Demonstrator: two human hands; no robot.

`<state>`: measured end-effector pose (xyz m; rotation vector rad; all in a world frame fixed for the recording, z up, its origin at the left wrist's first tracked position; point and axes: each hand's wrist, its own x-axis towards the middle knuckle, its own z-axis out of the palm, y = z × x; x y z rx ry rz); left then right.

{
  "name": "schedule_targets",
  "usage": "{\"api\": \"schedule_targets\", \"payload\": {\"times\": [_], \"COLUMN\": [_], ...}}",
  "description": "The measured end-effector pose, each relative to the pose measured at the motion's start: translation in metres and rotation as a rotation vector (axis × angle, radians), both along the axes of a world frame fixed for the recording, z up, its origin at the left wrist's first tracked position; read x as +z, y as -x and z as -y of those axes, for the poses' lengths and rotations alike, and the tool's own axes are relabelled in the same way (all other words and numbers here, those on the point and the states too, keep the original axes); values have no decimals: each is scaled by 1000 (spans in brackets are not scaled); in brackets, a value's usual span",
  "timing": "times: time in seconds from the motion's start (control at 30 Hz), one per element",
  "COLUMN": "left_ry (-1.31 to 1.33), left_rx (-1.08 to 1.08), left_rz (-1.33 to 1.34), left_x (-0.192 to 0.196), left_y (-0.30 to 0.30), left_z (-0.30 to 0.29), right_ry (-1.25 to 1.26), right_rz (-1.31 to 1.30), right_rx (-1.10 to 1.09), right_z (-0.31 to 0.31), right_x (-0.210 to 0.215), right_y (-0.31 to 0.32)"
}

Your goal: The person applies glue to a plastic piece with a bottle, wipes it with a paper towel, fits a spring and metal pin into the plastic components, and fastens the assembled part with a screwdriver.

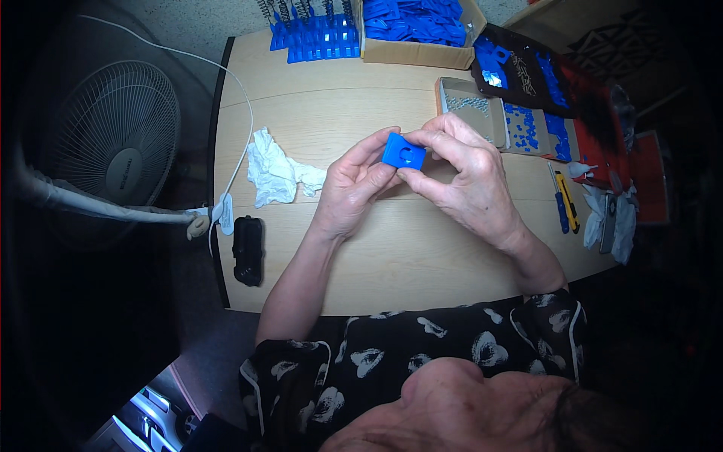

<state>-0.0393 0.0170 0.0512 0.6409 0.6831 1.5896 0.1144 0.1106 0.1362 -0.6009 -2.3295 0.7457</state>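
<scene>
Head view: two bare hands hold one small blue plastic piece [398,153] up above the pale wooden table [392,260], near the middle of it. The piece is flat, with square corners and one round hole. The left hand [352,179] pinches its left side, with the thumb below and the fingers above. The right hand [468,167] pinches it too, with finger and thumb bent round like a claw and just the tips touching it.

There is writing on the middle of the one fan [126,169], at the left. One white crumpled tissue [271,173] lies next to the left hand; I cannot tell if it is one sheet or more. One long black case [248,252] lies near the table's left edge.

Two tools lie side by side on the right: one blue-handled screwdriver [562,207] and one yellow cutter [568,202].

At the top, one cardboard box [419,53] is full of flat blue pieces [413,22], too many to count. To its left, a bunch of blue blocks [320,44] stands close together, with dark springs [303,9] sticking up. Past the right hand, one small open carton [489,126] holds lots of tiny shiny bits [467,104]
</scene>
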Motion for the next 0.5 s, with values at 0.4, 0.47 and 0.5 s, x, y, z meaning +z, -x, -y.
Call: {"api": "schedule_targets", "payload": {"times": [0.4,0.47,0.5], "left_ry": [-9,3,3], "left_rx": [-29,-10,-15], "left_rz": [-8,-13,-15], "left_x": [-1,1,0], "left_y": [0,-1,-1], "left_z": [1,1,1], "right_ry": [-33,-48,-44], "right_rz": [29,38,40], "right_rx": [-7,-12,-10], "right_z": [0,0,1], "right_x": [2,3,3], "right_y": [-2,-2,-3]}}
